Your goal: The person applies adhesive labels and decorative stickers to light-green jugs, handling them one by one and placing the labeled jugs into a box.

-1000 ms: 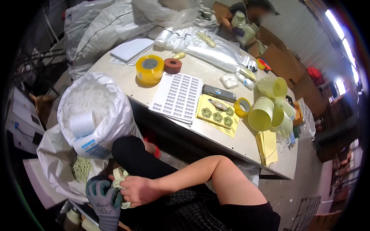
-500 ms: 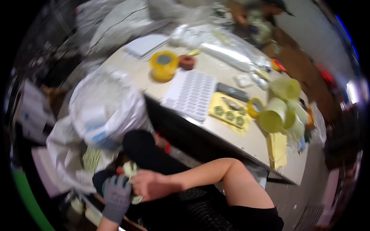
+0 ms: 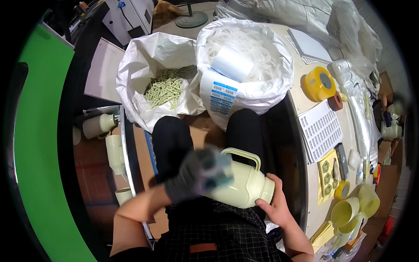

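The jug (image 3: 238, 181), pale yellow-green with a loop handle on its upper side, lies on its side across the person's lap, held between both hands. The right hand (image 3: 271, 204) is bare and grips the jug's end nearest the table (image 3: 301, 105): the thumb rests on the rim at the top of that end and the fingers (image 3: 263, 205) curl under it, pressed close together against the jug's underside. The left hand (image 3: 194, 174) wears a grey glove and is blurred; it covers the opposite end of the jug, and the spread of its fingers cannot be told, though the hand lies over the jug's surface just beside the handle. The jug body therefore sits between the two sets of fingers, with the handle above them. Beyond the fingertips, past the knees, stand two white sacks: the sack of rings (image 3: 244, 52) directly ahead and the sack of small parts (image 3: 163, 87) ahead and to the left. To the right of the right fingers, on the table, lie a sheet of labels (image 3: 321, 131), a yellow tape roll (image 3: 318, 83) and a group of yellow cups (image 3: 353, 209). To the left of the left hand, more jugs (image 3: 107, 131) lie on the floor.
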